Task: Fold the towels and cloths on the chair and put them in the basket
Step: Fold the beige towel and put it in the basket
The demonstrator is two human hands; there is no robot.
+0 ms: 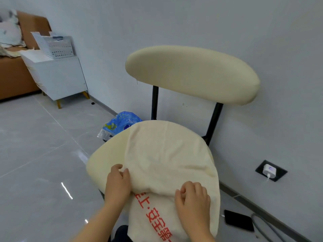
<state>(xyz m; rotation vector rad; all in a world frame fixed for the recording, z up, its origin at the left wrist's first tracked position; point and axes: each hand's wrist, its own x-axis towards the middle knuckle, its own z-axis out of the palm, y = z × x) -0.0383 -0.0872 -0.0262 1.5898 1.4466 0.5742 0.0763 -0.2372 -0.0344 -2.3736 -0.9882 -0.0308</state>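
Fingers [120, 172] on left hand [118, 184], right hand [192, 198] both pinching the cream red-lettered towel [166, 154]; it overhangs the cream padded chair [104, 159], might slide off.

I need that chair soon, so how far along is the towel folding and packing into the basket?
Early to midway. The cream towel on the chair seat already looks doubled over once. The left hand and right hand grip its folded edge now. Remaining: finishing the fold and carrying it to the white basket across the room.
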